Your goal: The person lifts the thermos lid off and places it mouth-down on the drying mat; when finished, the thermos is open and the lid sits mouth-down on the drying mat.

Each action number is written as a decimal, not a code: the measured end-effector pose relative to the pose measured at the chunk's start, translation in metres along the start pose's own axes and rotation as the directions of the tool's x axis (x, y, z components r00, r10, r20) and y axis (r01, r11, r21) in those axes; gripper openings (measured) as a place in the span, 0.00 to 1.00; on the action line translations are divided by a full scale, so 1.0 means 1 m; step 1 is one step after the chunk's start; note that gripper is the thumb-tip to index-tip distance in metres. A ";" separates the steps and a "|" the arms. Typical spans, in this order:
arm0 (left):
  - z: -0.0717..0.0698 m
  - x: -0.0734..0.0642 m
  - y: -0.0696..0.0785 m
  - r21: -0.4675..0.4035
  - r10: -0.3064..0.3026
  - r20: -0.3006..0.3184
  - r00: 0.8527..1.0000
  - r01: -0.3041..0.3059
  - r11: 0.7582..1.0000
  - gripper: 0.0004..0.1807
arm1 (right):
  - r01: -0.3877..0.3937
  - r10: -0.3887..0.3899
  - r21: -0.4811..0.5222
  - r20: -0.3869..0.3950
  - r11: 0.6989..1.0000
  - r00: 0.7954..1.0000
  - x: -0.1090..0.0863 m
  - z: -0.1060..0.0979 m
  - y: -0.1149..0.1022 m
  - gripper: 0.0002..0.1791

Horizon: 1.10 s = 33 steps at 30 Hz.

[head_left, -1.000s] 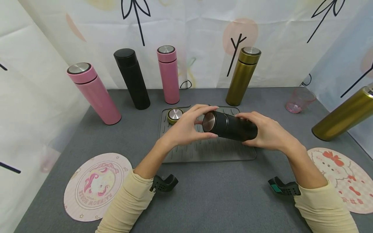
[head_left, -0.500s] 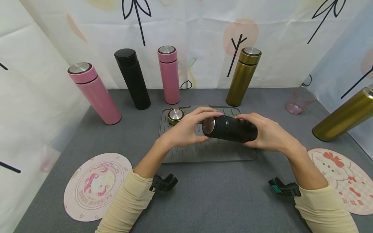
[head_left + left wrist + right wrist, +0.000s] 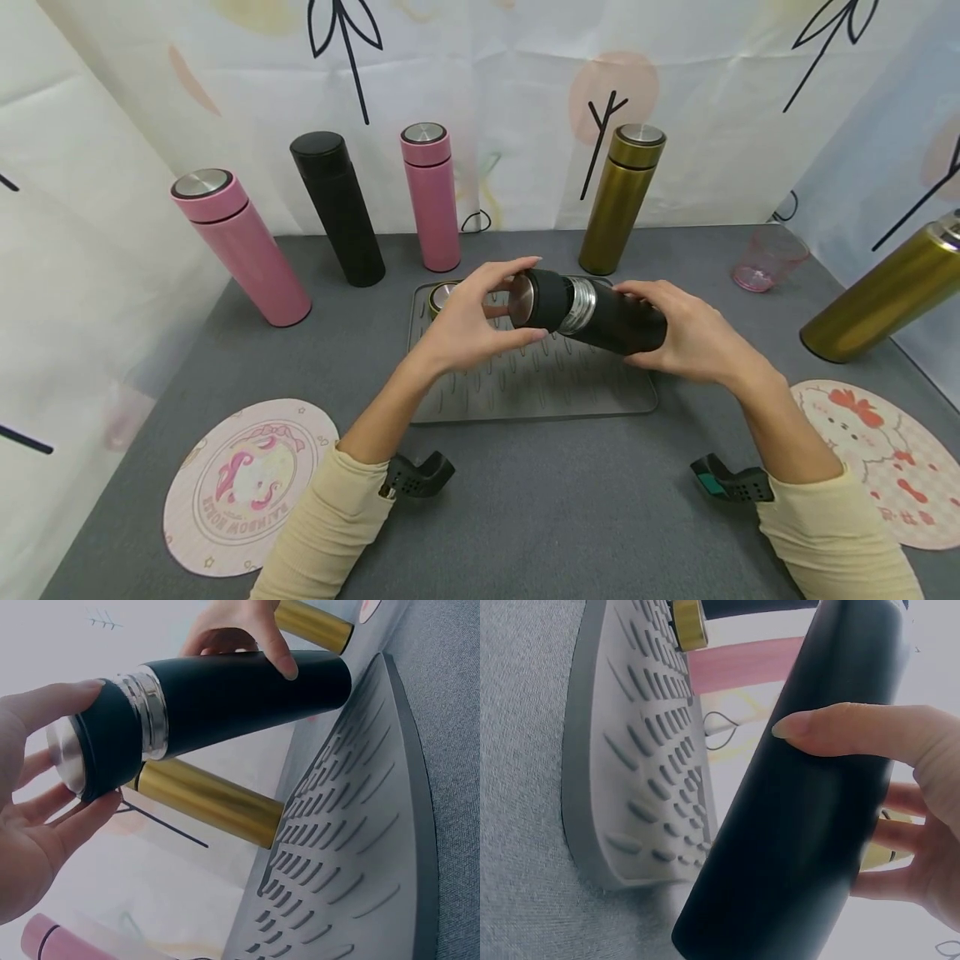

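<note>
Above a grey drying mat (image 3: 525, 400), a black thermos bottle (image 3: 626, 321) is held tilted on its side. My right hand (image 3: 686, 337) grips its body near the base, thumb on one side and fingers on the other. My left hand (image 3: 472, 321) pinches the black lid (image 3: 112, 742) with its steel end disc. Between lid and body a threaded steel neck (image 3: 581, 306) shows. A gold lid (image 3: 441, 296) with a steel top sits on the mat behind my left hand, partly hidden by it.
Along the back stand two pink bottles (image 3: 431, 200) (image 3: 243, 250), a black bottle (image 3: 341, 212) and a gold bottle (image 3: 622, 200). Another gold bottle (image 3: 881, 287) and a pink glass (image 3: 768, 258) are at right. Round pink mats (image 3: 247, 487) (image 3: 885, 467) lie at both sides.
The lid has moved left, away from the bottle's body, and the steel neck has come into view. My left hand shifted slightly left and up; my right hand still grips the body.
</note>
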<state>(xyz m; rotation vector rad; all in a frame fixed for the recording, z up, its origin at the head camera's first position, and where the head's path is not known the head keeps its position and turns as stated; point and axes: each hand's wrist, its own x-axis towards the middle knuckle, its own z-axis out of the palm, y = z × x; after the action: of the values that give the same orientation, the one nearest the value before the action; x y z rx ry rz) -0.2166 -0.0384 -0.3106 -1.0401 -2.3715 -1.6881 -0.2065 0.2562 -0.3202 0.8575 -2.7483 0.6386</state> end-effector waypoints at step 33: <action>0.029 0.010 -0.041 0.334 -0.220 -0.140 0.965 0.256 0.907 0.37 | -0.315 0.405 0.290 -0.341 0.904 0.848 0.009 0.002 0.044 0.53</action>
<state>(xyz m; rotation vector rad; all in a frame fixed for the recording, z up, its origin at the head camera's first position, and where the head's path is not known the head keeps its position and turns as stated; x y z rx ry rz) -0.2373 -0.0160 -0.3522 -0.6154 -2.6846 -1.2628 -0.2397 0.2833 -0.3340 0.1923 -2.4996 1.0772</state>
